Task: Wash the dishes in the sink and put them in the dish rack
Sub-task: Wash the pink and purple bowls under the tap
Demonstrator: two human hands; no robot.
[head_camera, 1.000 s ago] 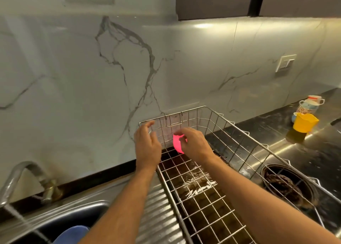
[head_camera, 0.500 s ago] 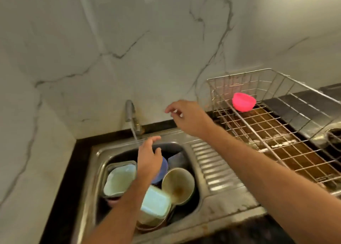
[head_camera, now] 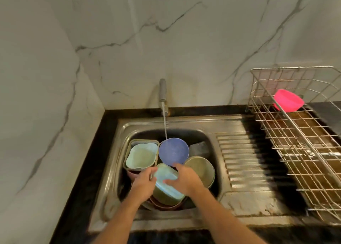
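Note:
The steel sink [head_camera: 118,169] is full of dishes: a pale green square bowl [head_camera: 141,156], a blue round bowl [head_camera: 173,151], a beige round bowl [head_camera: 202,168] and darker ones beneath. Both hands are in the sink on a light blue-green square bowl [head_camera: 166,183]. My left hand [head_camera: 144,182] grips its left edge and my right hand [head_camera: 184,179] grips its right side. A pink bowl [head_camera: 287,100] lies tilted in the far corner of the wire dish rack [head_camera: 304,147] on the right.
The tap [head_camera: 163,94] at the back runs a thin stream onto the blue bowl. A ribbed steel drainboard [head_camera: 245,160] lies between sink and rack. A marble wall closes the left side and the back. Black counter edges frame the sink.
Both hands left the pink bowl in the rack and came down into the sink. They now hold the light blue-green square bowl. My view swung left from rack to sink.

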